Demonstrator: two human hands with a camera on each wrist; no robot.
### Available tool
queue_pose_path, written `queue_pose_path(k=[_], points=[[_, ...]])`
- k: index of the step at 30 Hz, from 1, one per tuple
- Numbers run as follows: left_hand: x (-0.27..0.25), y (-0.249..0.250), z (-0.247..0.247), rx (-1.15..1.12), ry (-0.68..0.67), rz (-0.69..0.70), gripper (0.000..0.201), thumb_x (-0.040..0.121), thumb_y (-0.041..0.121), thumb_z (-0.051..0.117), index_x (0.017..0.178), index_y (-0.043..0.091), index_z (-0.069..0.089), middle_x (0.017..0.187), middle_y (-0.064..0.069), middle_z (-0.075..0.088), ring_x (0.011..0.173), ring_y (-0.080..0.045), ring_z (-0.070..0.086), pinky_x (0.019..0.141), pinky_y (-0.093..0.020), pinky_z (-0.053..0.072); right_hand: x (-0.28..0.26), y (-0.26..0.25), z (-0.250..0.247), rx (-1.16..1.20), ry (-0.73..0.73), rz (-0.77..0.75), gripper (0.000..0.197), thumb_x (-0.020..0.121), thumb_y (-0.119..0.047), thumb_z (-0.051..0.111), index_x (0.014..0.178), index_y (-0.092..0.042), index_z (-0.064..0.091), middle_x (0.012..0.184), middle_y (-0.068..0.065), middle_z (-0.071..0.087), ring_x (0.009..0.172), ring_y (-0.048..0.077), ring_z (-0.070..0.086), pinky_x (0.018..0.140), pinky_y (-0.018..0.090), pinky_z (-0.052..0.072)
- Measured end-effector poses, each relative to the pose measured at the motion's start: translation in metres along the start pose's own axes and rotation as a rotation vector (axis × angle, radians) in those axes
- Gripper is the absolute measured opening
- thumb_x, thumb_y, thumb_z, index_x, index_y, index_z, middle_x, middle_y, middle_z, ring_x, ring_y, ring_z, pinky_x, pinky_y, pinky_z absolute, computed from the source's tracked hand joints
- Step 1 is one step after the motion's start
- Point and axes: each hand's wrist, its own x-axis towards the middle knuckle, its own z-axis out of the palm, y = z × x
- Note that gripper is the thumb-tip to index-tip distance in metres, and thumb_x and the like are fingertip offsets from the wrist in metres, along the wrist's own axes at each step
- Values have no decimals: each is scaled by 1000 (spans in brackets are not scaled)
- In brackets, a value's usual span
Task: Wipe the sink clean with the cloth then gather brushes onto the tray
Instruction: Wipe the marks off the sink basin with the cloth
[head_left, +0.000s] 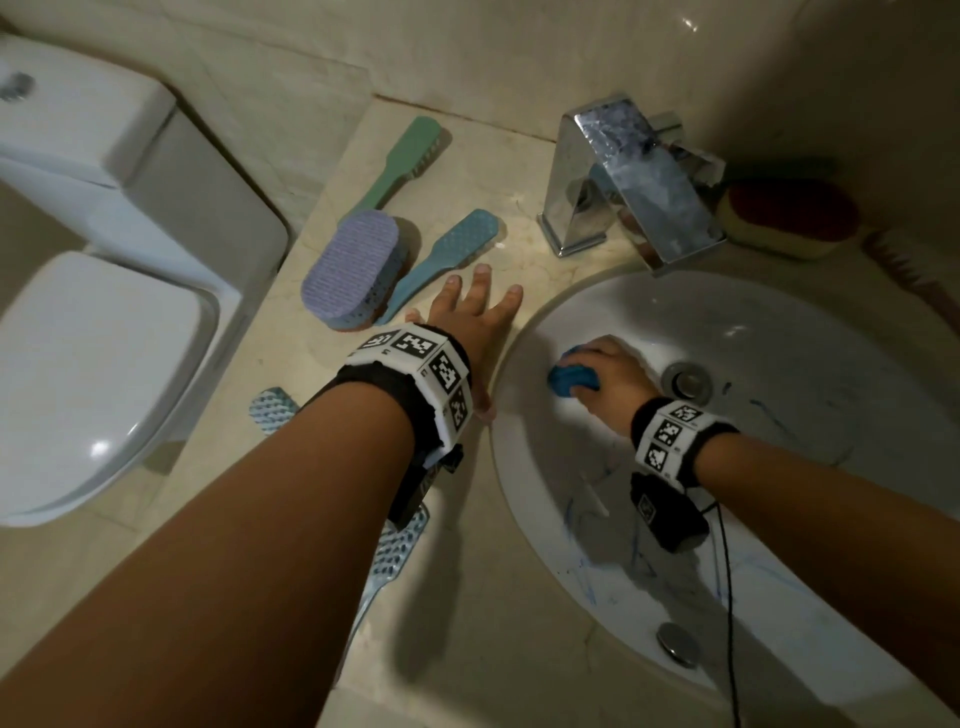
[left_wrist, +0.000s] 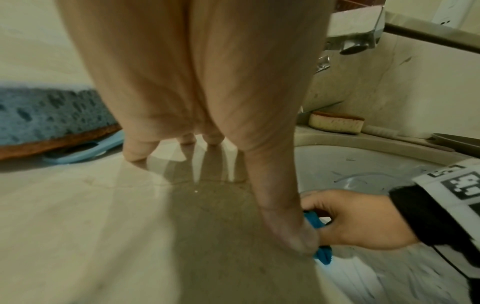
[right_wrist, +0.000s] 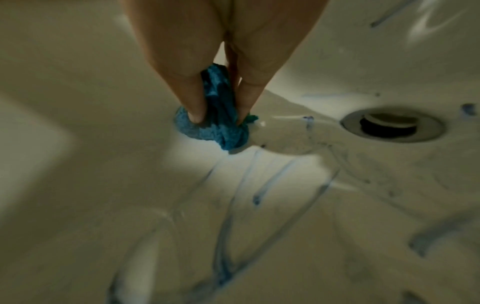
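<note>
My right hand (head_left: 602, 379) is down in the white sink (head_left: 769, 332) and grips a bunched blue cloth (head_left: 571, 382), pressing it against the basin's left wall. The right wrist view shows my thumb and fingers pinching the cloth (right_wrist: 215, 127) onto the sink (right_wrist: 78, 82), with blue streaks (right_wrist: 272, 181) smeared below it. My left hand (head_left: 470, 317) lies flat and open on the beige counter (head_left: 467, 597), fingers spread, beside the sink rim. Just beyond it lie a blue brush (head_left: 447, 260), a green brush (head_left: 405, 161) and a purple-topped scrubber (head_left: 353, 275).
A chrome tap (head_left: 623, 182) overhangs the back of the basin, with a yellow and red sponge (head_left: 789, 223) to its right. The drain (head_left: 688, 382) sits behind my right wrist. A light-blue perforated piece (head_left: 397, 540) lies under my left forearm. A white toilet (head_left: 93, 364) stands to the left.
</note>
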Motion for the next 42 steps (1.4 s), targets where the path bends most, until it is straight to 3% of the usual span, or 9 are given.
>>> queue_pose_path(k=[3, 10, 16, 19, 21, 26, 29, 34, 42], points=[[1, 0, 0, 7, 2, 1, 133, 62, 30, 86, 148, 35, -15, 155, -2, -27, 145, -33, -17, 109, -66, 14, -5, -1, 1, -10, 10, 7, 42, 82, 1, 64, 123, -5, 59, 131, 17, 45, 124, 28, 44, 102, 14, 24], [1, 0, 0, 10, 5, -3, 134, 61, 31, 87, 148, 35, -15, 155, -2, -27, 145, -33, -17, 108, -66, 14, -36, -6, 10, -121, -252, -155, 36, 85, -4, 60, 120, -11, 63, 131, 13, 54, 124, 27, 46, 99, 14, 25], [0, 0, 0, 12, 2, 5, 134, 60, 31, 87, 148, 35, -14, 155, -3, -27, 145, -33, -16, 108, -66, 15, 2, 11, -12, -29, -40, 32, 38, 86, 2, 57, 123, -7, 59, 129, 17, 46, 118, 32, 50, 96, 31, 42], [0, 0, 0, 14, 4, 5, 135, 59, 31, 88, 148, 36, -14, 155, -3, -28, 145, -33, -16, 108, -66, 15, 1, 10, -19, -52, -48, 48, 33, 84, 1, 59, 116, -7, 65, 119, 13, 59, 111, 26, 55, 89, 22, 40], [1, 0, 0, 13, 2, 3, 135, 59, 31, 88, 148, 35, -14, 155, -3, -28, 145, -33, -17, 108, -66, 15, -13, 3, -12, -50, -157, 13, 29, 82, -3, 63, 110, -9, 68, 114, 12, 65, 106, 26, 60, 86, 25, 45], [1, 0, 0, 7, 1, 2, 135, 60, 31, 87, 148, 35, -15, 155, -2, -29, 144, -32, -18, 109, -66, 14, -35, 1, 5, -121, -293, -93, 30, 81, -3, 66, 109, -9, 70, 114, 15, 63, 106, 29, 58, 89, 17, 37], [1, 0, 0, 4, 2, 0, 135, 60, 31, 87, 148, 36, -15, 155, -2, -29, 144, -32, -18, 109, -65, 14, -17, 7, -8, -126, -240, -56, 29, 81, -4, 66, 110, -13, 69, 115, 14, 62, 110, 29, 57, 95, 27, 42], [-1, 0, 0, 2, 11, 2, 133, 61, 30, 86, 148, 35, -14, 155, -2, -28, 145, -32, -17, 109, -66, 15, 1, 8, -25, -98, -88, 67, 31, 84, 4, 60, 113, -3, 66, 118, 17, 62, 109, 29, 59, 87, 24, 43], [-1, 1, 0, 1, 5, 0, 134, 60, 31, 87, 148, 35, -15, 155, -2, -28, 144, -32, -18, 109, -67, 13, -28, 8, 8, -183, -367, -57, 25, 76, -3, 65, 98, -12, 73, 102, 14, 66, 99, 27, 59, 84, 21, 41]])
